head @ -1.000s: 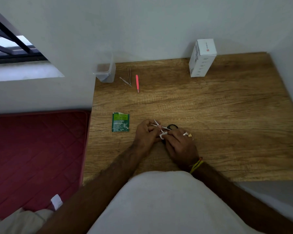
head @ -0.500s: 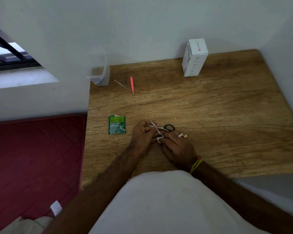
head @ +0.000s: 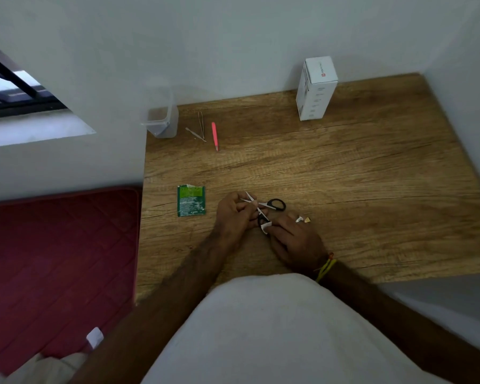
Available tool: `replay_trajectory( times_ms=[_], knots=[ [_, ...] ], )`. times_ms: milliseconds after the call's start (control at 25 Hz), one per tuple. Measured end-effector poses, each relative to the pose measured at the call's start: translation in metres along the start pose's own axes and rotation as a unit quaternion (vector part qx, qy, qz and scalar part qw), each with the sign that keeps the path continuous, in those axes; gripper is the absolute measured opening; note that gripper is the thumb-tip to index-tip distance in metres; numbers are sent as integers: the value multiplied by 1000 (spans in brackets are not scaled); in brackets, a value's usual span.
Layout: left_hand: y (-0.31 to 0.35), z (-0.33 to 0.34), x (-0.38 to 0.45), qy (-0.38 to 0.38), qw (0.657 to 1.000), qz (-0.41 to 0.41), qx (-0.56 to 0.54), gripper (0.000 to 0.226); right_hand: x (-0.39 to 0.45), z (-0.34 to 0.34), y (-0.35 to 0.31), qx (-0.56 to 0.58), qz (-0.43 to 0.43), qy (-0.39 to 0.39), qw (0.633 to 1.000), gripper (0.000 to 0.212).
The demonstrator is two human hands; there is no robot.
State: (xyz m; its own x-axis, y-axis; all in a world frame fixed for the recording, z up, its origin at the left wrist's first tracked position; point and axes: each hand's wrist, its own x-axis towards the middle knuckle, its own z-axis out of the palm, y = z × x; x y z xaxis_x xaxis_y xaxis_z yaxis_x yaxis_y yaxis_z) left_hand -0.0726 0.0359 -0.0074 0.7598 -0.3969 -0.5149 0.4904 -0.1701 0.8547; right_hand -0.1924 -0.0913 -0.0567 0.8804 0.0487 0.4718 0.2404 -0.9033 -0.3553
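Wooden table (head: 344,176) against a white wall. Small scissors (head: 272,204) sat near centre between the hands, blades spread and pointing far-left, black loops to the right. Left hand (head: 233,217) pinched them by the blades; right hand (head: 297,239) pinched a white scrap (head: 266,226) beside the near loop. Green sachet (head: 191,200) lay to the left; tweezers (head: 201,126) and white box (head: 316,90) sat far off, neither in the way.

The scene was lit dimly by daylight from the window (head: 14,90) at upper left. Straight edges were bowed by wide-angle distortion; fine detail was softened.
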Motion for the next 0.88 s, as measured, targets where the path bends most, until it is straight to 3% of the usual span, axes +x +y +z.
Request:
replay_trajectory(
  times_ms=[880],
  knots=[
    [2,0,0,-4,1000,-7,13,18,-1,-1,6,38,53,19,998,19]
  ],
)
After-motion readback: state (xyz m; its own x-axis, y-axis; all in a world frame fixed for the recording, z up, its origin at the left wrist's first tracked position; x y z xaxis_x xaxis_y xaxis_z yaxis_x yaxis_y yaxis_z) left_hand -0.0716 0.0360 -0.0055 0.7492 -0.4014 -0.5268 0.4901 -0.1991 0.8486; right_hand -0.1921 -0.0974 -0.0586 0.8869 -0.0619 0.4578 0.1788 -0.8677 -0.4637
